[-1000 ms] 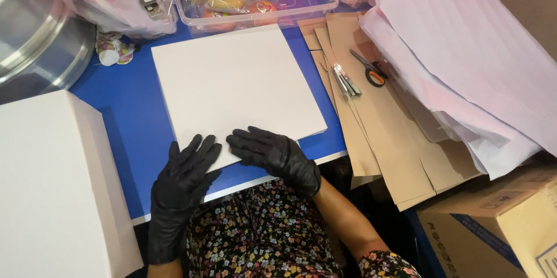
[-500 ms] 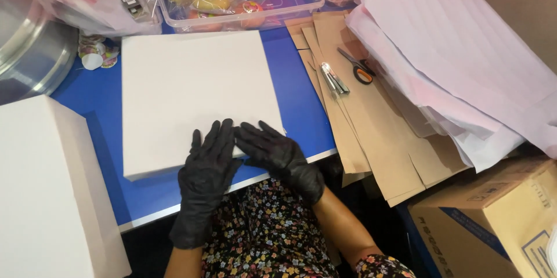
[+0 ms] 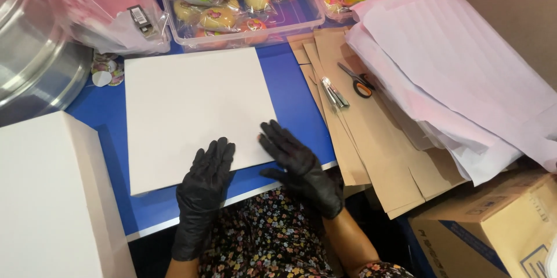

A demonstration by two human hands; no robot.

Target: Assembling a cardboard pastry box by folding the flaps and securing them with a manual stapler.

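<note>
Both hands wear black gloves and lie flat, fingers spread, gripping nothing. The left hand [image 3: 204,188] and right hand [image 3: 299,168] press on the near edge of a white board [image 3: 194,109] lying flat on the blue table [image 3: 296,86]. The board looks light, stiff and smooth, probably slick under gloves; its edges or corners seem the best hold. A white box [image 3: 52,197] stands at left. To the right lie brown card sheets [image 3: 371,144], scissors [image 3: 357,80] and white paper [image 3: 458,69]. Farther off, a clear tray [image 3: 243,25] holds wrapped round sweets.
</note>
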